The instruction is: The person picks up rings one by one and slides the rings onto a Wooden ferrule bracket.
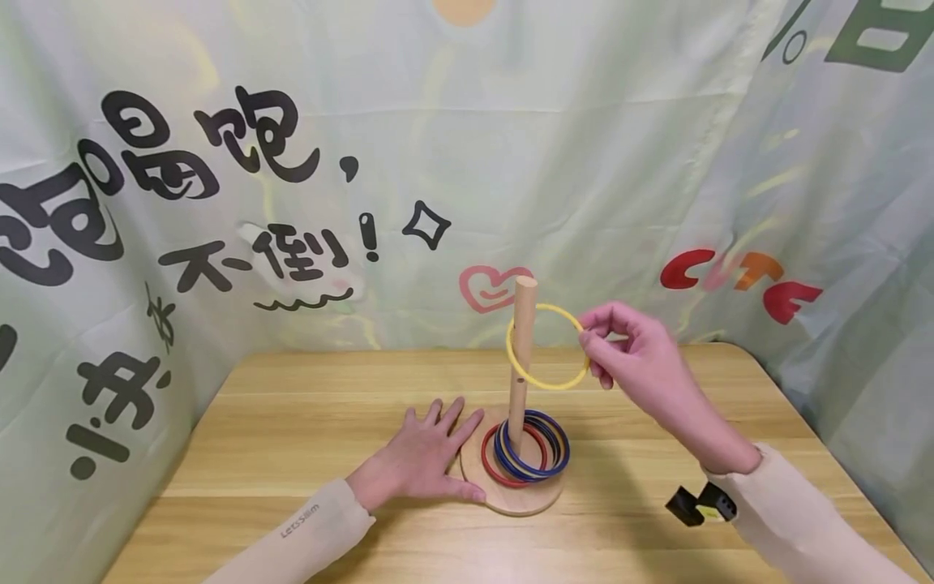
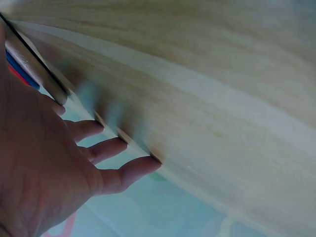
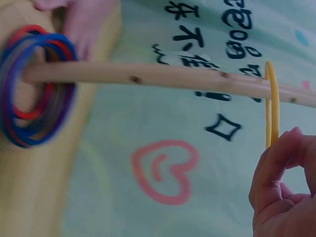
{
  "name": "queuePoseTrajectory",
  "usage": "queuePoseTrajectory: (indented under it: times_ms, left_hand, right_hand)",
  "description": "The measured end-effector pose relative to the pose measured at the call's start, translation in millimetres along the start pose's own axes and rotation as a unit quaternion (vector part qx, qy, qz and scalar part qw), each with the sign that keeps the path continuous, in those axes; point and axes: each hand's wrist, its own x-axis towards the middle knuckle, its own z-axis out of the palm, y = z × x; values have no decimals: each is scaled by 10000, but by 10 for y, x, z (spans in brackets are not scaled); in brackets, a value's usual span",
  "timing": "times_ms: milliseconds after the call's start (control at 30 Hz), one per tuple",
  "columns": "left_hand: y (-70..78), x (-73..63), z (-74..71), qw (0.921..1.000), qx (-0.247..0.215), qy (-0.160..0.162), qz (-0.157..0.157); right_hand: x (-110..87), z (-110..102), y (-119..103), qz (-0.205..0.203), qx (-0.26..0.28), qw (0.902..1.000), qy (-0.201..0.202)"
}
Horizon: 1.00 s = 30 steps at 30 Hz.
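My right hand [image 1: 633, 347] pinches a yellow ring [image 1: 549, 388] between thumb and fingers. The ring encircles the upper part of a wooden post [image 1: 520, 357], one side passing in front of it and the other behind, as the right wrist view also shows. Around the foot of the post lie several rings: blue rings [image 1: 560, 464] stacked over a red ring [image 1: 486, 461], with a yellowish one partly hidden among them. The round wooden base [image 1: 521, 507] sits flat on the table. My left hand [image 1: 426, 457], fingers spread, rests at the base's left edge.
A wood-grain table [image 1: 292, 438] carries the ring stand. Behind it and at both sides hangs a pale printed curtain [image 1: 620, 162] with black characters and a pink heart. A small black device [image 1: 700, 504] is by the right cuff.
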Motion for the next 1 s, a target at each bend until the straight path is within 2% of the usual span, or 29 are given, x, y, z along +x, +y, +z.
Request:
queuePoseTrajectory:
  times_ms: [433, 667, 1000]
  left_hand:
    - [13, -2, 6, 10000, -9, 3, -9]
    - [14, 1, 3, 10000, 15, 22, -17]
    - [15, -16, -9, 10000, 75, 28, -3]
  right_hand:
    - [-355, 316, 667, 619, 367, 9970, -268]
    - [-494, 441, 936, 867, 278, 9946, -491]
    - [-586, 537, 1195, 1248, 225, 9910, -435]
